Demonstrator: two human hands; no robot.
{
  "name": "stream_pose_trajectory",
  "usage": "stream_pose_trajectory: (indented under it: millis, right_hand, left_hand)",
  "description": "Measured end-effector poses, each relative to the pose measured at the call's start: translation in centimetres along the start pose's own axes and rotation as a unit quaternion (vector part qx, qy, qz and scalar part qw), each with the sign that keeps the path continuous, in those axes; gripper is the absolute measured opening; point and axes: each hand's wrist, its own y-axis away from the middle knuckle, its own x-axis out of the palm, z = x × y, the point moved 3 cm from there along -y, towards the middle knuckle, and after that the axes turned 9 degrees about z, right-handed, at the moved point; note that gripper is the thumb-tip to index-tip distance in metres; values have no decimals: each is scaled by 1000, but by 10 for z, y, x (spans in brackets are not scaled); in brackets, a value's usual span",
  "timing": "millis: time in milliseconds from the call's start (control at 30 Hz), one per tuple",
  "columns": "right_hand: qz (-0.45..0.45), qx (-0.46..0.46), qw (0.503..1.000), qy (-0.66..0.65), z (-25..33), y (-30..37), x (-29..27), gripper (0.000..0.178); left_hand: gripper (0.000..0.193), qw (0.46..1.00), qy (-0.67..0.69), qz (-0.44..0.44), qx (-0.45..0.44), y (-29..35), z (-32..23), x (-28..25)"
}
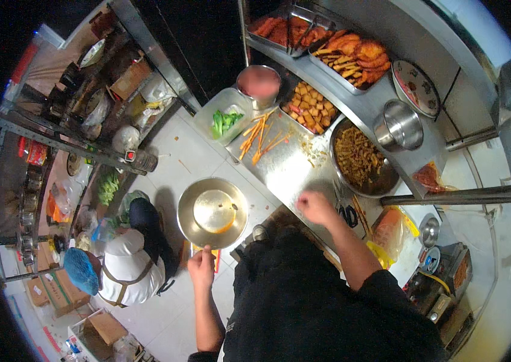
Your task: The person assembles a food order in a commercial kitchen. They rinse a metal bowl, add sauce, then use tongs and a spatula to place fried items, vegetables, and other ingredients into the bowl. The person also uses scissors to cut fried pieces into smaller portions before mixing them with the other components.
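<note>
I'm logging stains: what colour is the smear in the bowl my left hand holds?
The smear in the bowl is orange; best view: head.

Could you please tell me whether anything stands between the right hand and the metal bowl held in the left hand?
Nothing visible does. The left hand grips the metal bowl at its near rim; the right hand is over the counter. Only floor and counter show between them.

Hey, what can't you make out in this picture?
All in the head view:
Left hand: any fingers under the bowl, hidden by the bowl itself.
Right hand: palm, hidden by its own back.
Pot: contents, blurred.
Co-worker: hands, hidden by their body.
</note>
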Motion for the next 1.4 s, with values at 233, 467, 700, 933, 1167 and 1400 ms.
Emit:
stream_pose_trajectory:
  millis: [233,467,700,933,1167,1400]
  right_hand:
    - [-477,-235,844,65,174,-117,-267,50]
    - [-290,-1,904,315,235,-205,-349,62]
    - [-188,-285,931,129,219,-58,-201,43]
    - [412,-278,865,-66,208,87,216,59]
    - [387,-550,625,396,321,281,425,47]
    - [445,-576,533,432,386,412,643,54]
  left_hand:
    - [50,996,-29,-77,-16,30,-5,6]
    - [47,978,118,-160,-66,98,4,15]
    - [44,900,325,-284,-57,173,71,-9]
    - [50,872,164,-424,-179,318,213,-60]
    - [52,828,214,-464,-232,467,344,-124]
    - [50,749,294,-537,-256,568,458,-193]
